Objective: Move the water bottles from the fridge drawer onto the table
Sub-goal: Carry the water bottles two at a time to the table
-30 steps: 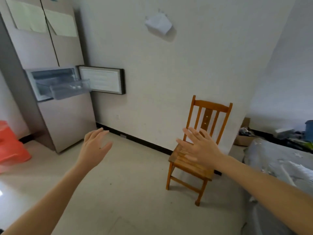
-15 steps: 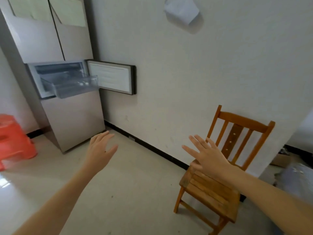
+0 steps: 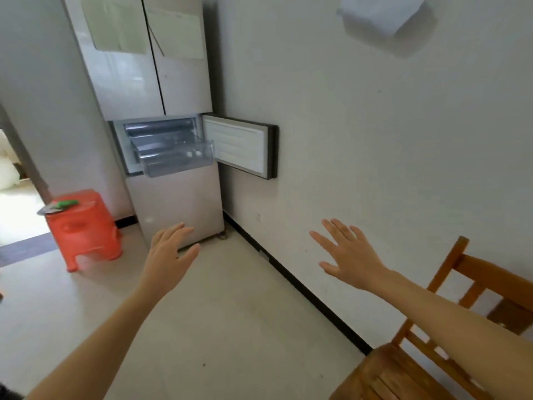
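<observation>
Our left hand (image 3: 170, 252) and right hand (image 3: 350, 255) are out in front, fingers spread, holding nothing, well short of the fridge (image 3: 176, 203). Its clear drawer (image 3: 176, 164) hangs pulled out beside the open small door (image 3: 240, 147); what may be the water bottles (image 3: 192, 153) shows pale inside, too blurred for us to tell. We judge the risks: knocking that door while reaching in, or clipping the chair (image 3: 450, 350) when carrying back.

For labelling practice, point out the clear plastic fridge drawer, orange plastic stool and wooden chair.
clear plastic fridge drawer (image 3: 178, 164): head view, front wall.
orange plastic stool (image 3: 83, 226): head view, front side.
wooden chair (image 3: 383, 373): head view, seat.
</observation>
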A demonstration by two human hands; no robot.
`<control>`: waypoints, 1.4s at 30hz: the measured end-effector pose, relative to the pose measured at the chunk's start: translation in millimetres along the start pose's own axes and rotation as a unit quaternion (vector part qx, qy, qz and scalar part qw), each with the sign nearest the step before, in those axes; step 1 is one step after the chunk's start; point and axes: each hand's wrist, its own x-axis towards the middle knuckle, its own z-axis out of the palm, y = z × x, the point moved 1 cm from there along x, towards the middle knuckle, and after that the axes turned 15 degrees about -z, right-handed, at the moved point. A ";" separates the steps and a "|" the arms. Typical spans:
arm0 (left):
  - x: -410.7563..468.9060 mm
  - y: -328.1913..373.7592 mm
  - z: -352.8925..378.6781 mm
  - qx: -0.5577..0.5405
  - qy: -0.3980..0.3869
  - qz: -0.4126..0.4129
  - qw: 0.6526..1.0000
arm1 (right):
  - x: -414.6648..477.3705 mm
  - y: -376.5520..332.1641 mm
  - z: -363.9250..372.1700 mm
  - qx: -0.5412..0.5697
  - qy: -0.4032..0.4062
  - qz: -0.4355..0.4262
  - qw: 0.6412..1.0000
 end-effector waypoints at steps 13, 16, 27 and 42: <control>86.8 -59.9 -6.0 0.025 0.089 -0.119 0.989 | 169.6 8.5 106.1 0.112 0.124 -0.134 0.977; 127.9 -75.6 -3.6 0.004 0.115 -0.133 0.984 | 217.9 21.6 122.0 0.104 0.138 -0.149 0.974; 287.0 -88.0 18.9 -0.010 0.106 -0.114 0.988 | 349.4 89.2 181.2 0.106 0.135 -0.121 0.978; 480.4 -94.5 63.7 0.023 0.135 -0.127 0.982 | 521.4 188.3 304.0 0.207 0.126 -0.068 0.968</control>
